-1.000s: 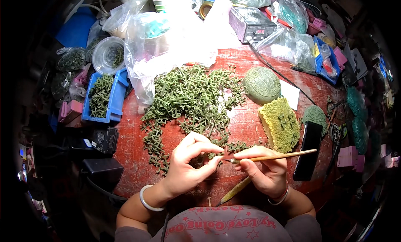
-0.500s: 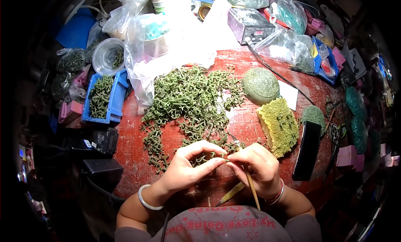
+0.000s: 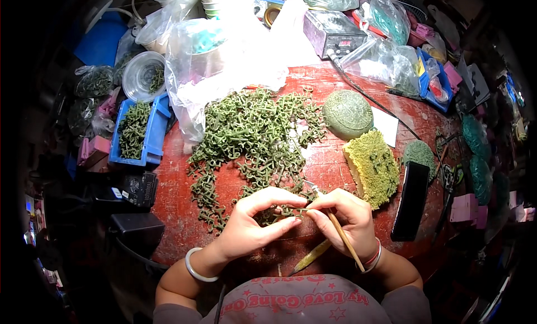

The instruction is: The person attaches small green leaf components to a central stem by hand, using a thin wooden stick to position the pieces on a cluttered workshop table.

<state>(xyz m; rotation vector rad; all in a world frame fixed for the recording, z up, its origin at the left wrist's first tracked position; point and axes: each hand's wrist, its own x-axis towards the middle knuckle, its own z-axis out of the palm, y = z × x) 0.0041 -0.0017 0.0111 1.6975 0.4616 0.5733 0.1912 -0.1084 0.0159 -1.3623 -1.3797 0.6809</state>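
Note:
My right hand (image 3: 349, 218) pinches a small green curled piece (image 3: 301, 210) between thumb and forefinger. A slim wooden-handled tool (image 3: 342, 234) with a metal tip also rests in that hand, slanting back toward my wrist. Facing it, my left hand (image 3: 251, 220) is open, thumb and forefinger apart around the free end of the piece; its other fingers are partly hidden. Just beyond both hands spreads a heap of similar green curled pieces (image 3: 246, 125) on the red table (image 3: 224, 178). A yellowish, pointed tool (image 3: 311, 258) lies below the right hand.
Right of the heap are a round green block (image 3: 348, 114), a yellow sponge (image 3: 373, 170) with pieces on it, and a black phone (image 3: 411, 201). At left stands a blue bin (image 3: 158, 125) of green pieces. A control box (image 3: 334, 33) with a cable and plastic bags (image 3: 187, 89) line the back.
My left thumb and forefinger have parted from the small piece, which stays in my right fingers. The wooden tool's rear end has swung to the right, toward my right wrist.

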